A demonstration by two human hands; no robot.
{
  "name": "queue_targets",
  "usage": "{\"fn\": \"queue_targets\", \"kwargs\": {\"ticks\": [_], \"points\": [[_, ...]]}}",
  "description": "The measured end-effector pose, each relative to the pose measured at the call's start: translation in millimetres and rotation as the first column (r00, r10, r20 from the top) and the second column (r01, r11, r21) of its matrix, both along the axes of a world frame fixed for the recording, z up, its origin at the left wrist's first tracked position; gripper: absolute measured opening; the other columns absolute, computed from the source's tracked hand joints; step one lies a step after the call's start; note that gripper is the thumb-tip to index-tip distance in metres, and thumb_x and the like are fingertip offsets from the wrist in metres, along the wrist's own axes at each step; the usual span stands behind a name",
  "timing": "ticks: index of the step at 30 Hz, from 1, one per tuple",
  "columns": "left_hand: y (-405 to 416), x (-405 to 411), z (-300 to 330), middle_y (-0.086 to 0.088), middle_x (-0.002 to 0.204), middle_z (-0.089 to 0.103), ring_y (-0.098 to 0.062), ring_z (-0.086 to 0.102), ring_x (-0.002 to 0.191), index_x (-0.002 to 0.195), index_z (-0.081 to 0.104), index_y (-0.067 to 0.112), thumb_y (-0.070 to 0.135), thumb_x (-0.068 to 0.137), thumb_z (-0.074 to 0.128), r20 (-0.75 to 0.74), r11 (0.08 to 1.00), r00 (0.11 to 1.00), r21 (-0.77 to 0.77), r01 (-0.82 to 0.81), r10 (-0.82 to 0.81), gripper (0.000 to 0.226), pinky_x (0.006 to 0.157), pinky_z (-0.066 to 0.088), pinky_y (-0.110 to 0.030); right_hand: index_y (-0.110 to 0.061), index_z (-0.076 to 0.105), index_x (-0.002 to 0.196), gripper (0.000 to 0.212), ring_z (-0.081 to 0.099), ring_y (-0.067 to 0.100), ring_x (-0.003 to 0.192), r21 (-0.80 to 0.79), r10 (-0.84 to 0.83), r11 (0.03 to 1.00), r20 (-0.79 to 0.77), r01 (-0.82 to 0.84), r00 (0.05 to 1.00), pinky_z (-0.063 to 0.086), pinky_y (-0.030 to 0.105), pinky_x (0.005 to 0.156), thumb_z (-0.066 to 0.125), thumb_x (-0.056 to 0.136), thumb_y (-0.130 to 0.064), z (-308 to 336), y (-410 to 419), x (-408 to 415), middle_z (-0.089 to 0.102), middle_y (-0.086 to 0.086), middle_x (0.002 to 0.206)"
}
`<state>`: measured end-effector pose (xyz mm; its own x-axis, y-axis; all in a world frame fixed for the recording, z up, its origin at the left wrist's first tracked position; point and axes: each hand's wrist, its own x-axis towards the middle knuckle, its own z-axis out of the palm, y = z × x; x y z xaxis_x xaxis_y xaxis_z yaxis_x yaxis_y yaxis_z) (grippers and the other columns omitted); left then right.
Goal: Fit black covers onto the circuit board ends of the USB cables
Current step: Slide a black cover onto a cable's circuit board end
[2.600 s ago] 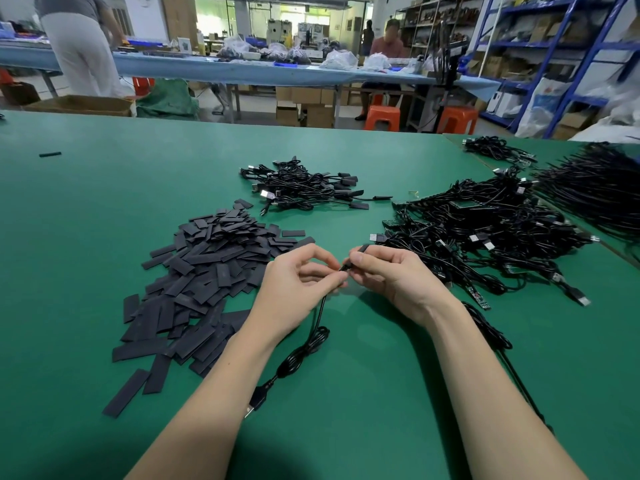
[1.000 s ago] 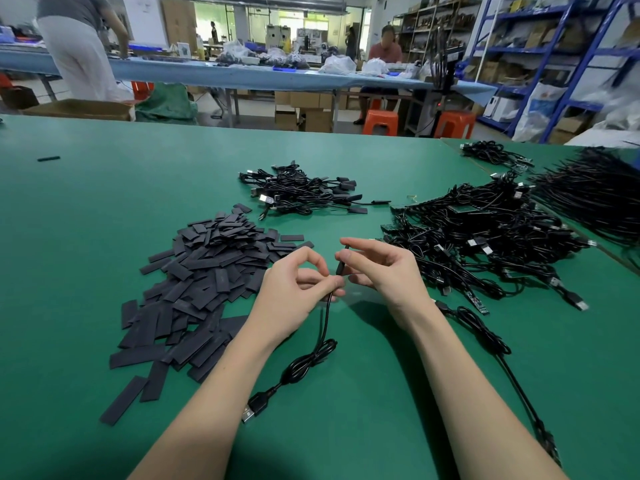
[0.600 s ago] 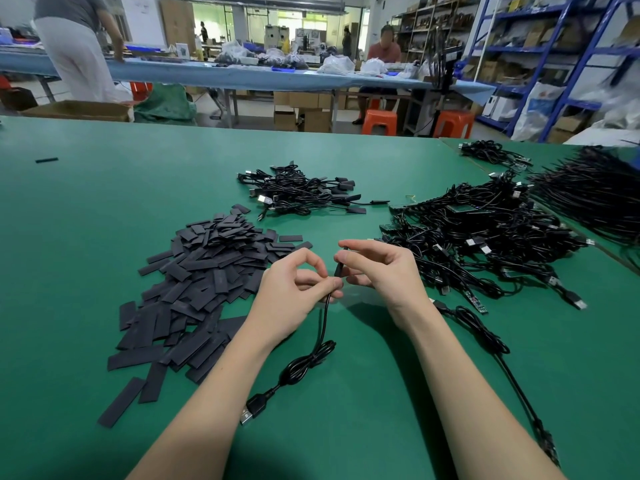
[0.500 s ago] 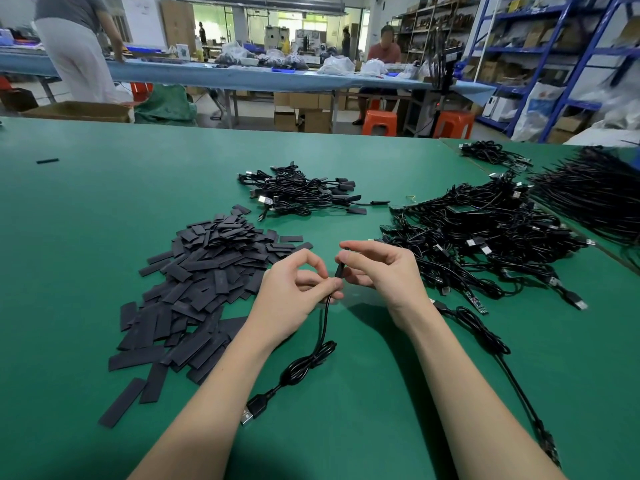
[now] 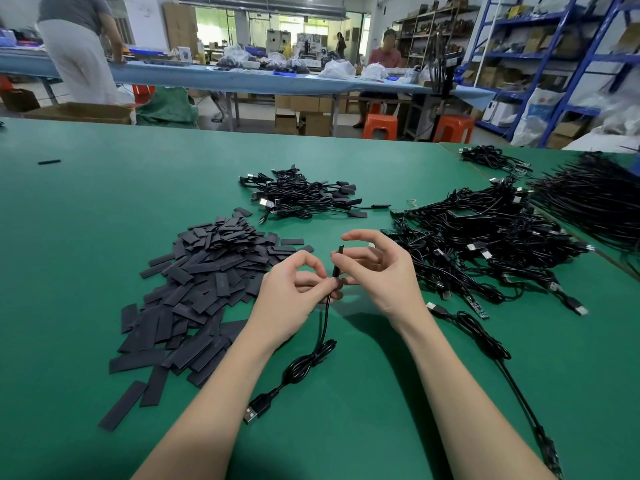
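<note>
Left hand (image 5: 294,289), raised over the green table (image 5: 104,188), pinching the USB cable (image 5: 323,327) just below its upright black cover (image 5: 337,261); right hand (image 5: 381,271) beside, fingers loosely curled, one fingertip touching the cover, grip uncertain; no legible writing or labels.

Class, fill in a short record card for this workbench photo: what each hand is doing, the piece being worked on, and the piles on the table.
Left hand: pinches the cable just below its covered end
Right hand: fingertips on the black cover, index finger raised
Cover: upright, between the two hands
Cable plug: lying on the green table
Loose covers pile: left of the hands
Small cable pile: beyond the hands
Large cable pile: right of the hands
</note>
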<state>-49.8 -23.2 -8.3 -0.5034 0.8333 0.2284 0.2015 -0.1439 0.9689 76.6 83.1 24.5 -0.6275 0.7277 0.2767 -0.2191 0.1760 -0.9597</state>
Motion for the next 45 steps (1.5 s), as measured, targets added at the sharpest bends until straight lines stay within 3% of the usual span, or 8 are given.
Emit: {"fn": "queue_targets", "kwargs": {"ticks": [6,13,22,27,32,38,42,45], "points": [[0,1,0,-0.007,0.082,0.079,-0.026,0.077,0.08,0.082,0.057,0.025,0.039,0.078,0.077,0.016,1.0,1.0,0.003,0.004,-0.004,0.025,0.083,0.062,-0.041,-0.016,0.076,0.097,0.02,0.074,0.016,0.085,0.025,0.0,1.0,-0.014,0.0,1.0,0.059,0.025,0.066,0.08,0.084,-0.003,-1,0,-1,0.078,0.01,0.088],[1,1,-1,-0.008,0.079,0.078,-0.026,0.077,0.079,0.086,0.057,0.016,0.017,0.088,0.078,0.012,1.0,1.0,-0.016,-0.006,0.006,0.021,0.073,0.06,-0.027,-0.015,0.079,0.095,0.018,0.076,0.017,0.085,-0.004,-0.017,1.0,-0.008,0.017,1.0,0.059,0.025,0.064,0.081,0.082,-0.002,-2,1,-2,0.079,0.007,0.09],[1,1,2,-0.01,0.079,0.078,-0.027,0.077,0.079,0.089,0.055,0.013,0.021,0.087,0.078,0.026,1.0,1.0,-0.019,-0.008,0.009,0.024,0.075,0.061,-0.032,-0.012,0.076,0.1,0.017,0.073,0.016,0.081,-0.063,-0.005,0.998,-0.013,0.004,1.0,0.06,0.028,0.063,0.078,0.086,-0.002,-1,2,-2,0.078,0.012,0.087],[0,7,6,-0.009,0.083,0.078,-0.025,0.077,0.08,0.091,0.056,0.017,0.034,0.085,0.078,0.032,0.999,0.999,-0.033,-0.006,0.007,0.028,0.083,0.062,-0.043,-0.015,0.07,0.115,0.03,0.069,0.012,0.079,-0.241,-0.137,0.964,-0.103,0.109,0.985,0.06,0.028,0.065,0.077,0.087,-0.006,4,8,0,0.071,0.001,0.068],[-1,14,15,-0.001,0.087,0.079,-0.021,0.075,0.081,0.09,0.06,0.026,0.042,0.077,0.078,-0.057,0.988,0.994,-0.127,0.086,-0.094,0.027,0.085,0.059,-0.034,-0.013,0.069,0.106,0.016,0.065,0.017,0.08,-0.436,-0.309,0.875,-0.168,0.211,0.936,0.057,0.022,0.062,0.074,0.091,-0.01,0,17,2,0.075,0.007,0.085],[-3,15,21,0.007,0.109,0.072,-0.01,0.069,0.086,0.098,0.056,0.023,0.005,0.09,0.068,-0.288,0.967,0.937,-0.213,0.14,-0.199,0.023,0.074,0.057,-0.025,-0.01,0.068,0.101,0.008,0.069,0.016,0.076,-0.561,-0.422,0.791,-0.211,0.245,0.882,0.057,0.02,0.063,0.07,0.094,-0.012,-5,26,-1,0.075,0.006,0.083],[-3,7,33,0.014,0.102,0.072,0.0,0.066,0.082,0.092,0.061,0.027,0.0,0.089,0.062,-0.464,0.972,0.87,-0.226,0.064,-0.165,0.028,0.066,0.044,-0.008,-0.005,0.065,0.104,0.033,0.074,0.019,0.071,-0.629,-0.394,0.748,-0.163,0.213,0.905,0.058,0.023,0.06,0.046,0.108,-0.032,-9,28,-2,0.077,0.01,0.087],[5,-5,48,0.016,0.101,0.072,-0.002,0.067,0.088,0.09,0.064,0.027,-0.002,0.09,0.057,-0.567,0.966,0.812,-0.257,-0.015,-0.138,0.03,0.068,0.048,-0.016,-0.005,0.063,0.102,0.039,0.074,0.021,0.067,-0.594,-0.372,0.769,-0.114,0.237,0.921,0.059,0.026,0.06,0.037,0.11,-0.032,-13,27,-5,0.075,0.014,0.09]]}}
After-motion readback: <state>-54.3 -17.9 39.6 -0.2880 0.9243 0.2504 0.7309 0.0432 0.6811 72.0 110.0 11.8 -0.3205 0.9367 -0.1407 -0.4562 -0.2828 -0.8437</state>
